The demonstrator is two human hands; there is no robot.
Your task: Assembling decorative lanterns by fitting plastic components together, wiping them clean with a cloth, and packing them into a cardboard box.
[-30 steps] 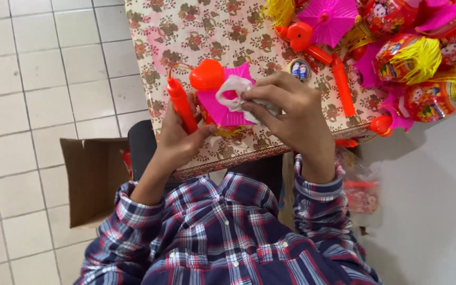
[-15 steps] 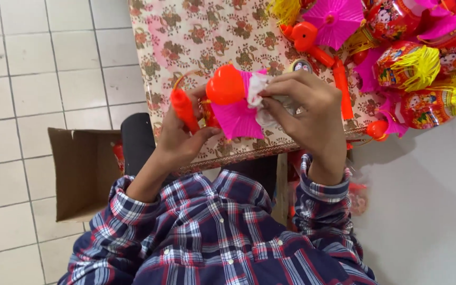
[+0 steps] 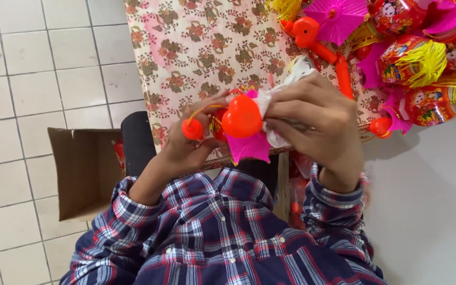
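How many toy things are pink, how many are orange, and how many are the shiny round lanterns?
Pink paper pieces: 2, one in the hands and a fan on the table.
Orange plastic pieces: 2, one between the left hand and right hand, at, and one on the table.
Shiny round lanterns: 3 clearly seen.
Total: 7

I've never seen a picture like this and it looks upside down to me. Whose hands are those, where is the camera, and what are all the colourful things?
The camera sits on a person's head and looks down, so you see their checked shirt and both hands. The left hand and the right hand together hold a small toy lantern: an orange plastic piece, pink paper and something white. In front is a table with a flowery cloth. At its far right lies a pile of finished red, pink and yellow lanterns and an orange plastic handle. A cardboard box stands on the tiled floor.
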